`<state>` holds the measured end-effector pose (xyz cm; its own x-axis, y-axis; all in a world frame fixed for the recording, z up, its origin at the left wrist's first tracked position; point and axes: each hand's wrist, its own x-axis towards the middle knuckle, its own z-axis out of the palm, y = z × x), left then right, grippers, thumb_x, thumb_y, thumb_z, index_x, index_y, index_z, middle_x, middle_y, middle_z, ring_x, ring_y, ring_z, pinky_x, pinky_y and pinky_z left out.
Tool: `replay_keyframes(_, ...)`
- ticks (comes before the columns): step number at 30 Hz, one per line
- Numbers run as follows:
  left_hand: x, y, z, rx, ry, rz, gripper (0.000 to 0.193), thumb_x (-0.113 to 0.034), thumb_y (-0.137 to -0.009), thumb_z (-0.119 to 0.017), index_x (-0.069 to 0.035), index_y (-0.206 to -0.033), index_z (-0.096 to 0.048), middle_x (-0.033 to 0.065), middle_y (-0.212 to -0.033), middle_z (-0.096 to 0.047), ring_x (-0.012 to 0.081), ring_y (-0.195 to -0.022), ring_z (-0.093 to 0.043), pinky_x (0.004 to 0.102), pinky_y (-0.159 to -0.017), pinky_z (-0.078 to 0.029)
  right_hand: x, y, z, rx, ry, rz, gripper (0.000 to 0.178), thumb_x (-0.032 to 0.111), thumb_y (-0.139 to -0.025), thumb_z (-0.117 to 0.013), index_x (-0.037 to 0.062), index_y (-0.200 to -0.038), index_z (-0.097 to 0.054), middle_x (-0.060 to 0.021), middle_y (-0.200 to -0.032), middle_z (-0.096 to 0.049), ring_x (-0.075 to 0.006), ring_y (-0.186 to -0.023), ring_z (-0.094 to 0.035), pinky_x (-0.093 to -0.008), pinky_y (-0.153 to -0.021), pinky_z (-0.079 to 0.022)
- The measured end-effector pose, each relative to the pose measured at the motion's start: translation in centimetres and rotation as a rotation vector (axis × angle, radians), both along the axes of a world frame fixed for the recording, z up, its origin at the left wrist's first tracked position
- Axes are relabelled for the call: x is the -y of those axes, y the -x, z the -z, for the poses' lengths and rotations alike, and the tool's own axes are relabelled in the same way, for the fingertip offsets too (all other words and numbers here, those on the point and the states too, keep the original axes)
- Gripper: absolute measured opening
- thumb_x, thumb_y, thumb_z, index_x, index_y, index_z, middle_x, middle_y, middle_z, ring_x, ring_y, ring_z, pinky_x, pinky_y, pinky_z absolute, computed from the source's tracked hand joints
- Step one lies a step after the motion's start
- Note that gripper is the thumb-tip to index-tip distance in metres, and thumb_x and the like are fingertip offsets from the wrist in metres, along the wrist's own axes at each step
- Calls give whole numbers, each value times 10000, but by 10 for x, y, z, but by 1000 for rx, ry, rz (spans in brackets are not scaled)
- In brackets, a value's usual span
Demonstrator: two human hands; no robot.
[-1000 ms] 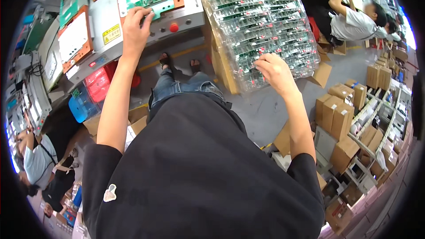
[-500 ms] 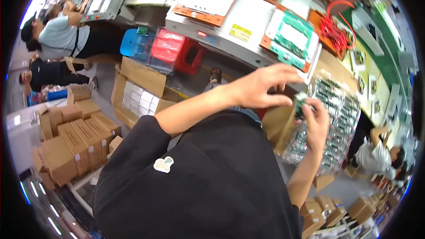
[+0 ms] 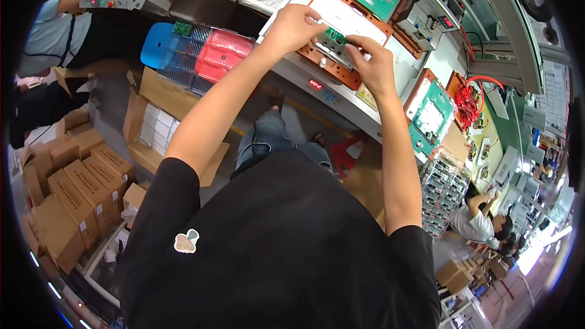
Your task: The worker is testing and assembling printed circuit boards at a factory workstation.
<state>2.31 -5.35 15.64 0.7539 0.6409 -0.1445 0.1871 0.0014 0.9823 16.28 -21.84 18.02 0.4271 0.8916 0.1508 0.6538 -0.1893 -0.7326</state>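
Circuit board (image 3: 334, 35) now at orange fixture (image 3: 342, 75), handling shifted from trays (image 3: 434, 229)
Left hand (image 3: 294, 27) and right hand (image 3: 373, 64) pinch its opposite ends

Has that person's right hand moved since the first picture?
Yes: the right hand was over the packed circuit boards; now it is left of them, at the orange-edged fixture.

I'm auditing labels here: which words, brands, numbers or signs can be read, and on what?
I copy out no wording or numbers; marks stand here:
Machine front: lit red display.
Yellow label: triangular sign, partly covered; print too small.
Control box: red display, too small.
Cardboard boxes: dark print, too blurred.
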Motion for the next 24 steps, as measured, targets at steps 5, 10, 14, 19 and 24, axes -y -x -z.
replay_keyframes(5,8,-1,0,-138,-80,202,344,-180,-856,-734,78,-1066,-649,90,-722,-657,115,-583,-650,245,-503,-525,20,5,-11,-12,125,29,194,83,-876,-692,25,-1059,-715,-93,-948,-730,-160,-803,-672,-278,-763,-523)
replay_keyframes(10,8,-1,4,-107,-450,176,356,-236,-848,-738,20,-1085,-674,106,-709,-646,173,-614,-610,302,-614,-498,23,11,-17,28,116,49,217,79,-850,-714,32,-1062,-711,-100,-939,-712,-174,-779,-654,-284,-744,-521)
replay_keyframes(14,16,13,-3,-87,-378,183,343,-212,-844,-738,10,-1094,-661,110,-668,-626,190,-586,-596,320,-588,-490,25,13,-5,285,23,-81,264,85,-783,-760,49,-1037,-696,-80,-1016,-687,-230,-878,-631,-328,-757,-523)
replay_keyframes(19,42,35,-4,36,-464,-73,374,-145,-815,-744,36,-1117,-617,140,-710,-615,240,-645,-623,339,-611,-495,22,5,-12,349,17,-133,274,108,-782,-769,56,-1040,-695,-95,-1070,-684,-267,-992,-625,-354,-859,-501)
replay_keyframes(24,95,54,5,92,-485,-198,338,-176,-814,-739,8,-1056,-591,153,-1011,-580,360,-937,-604,406,-797,-497,-21,-58,-12,375,-116,-21,228,120,-848,-707,42,-1061,-687,-116,-1124,-672,-287,-1026,-627,-360,-912,-478)
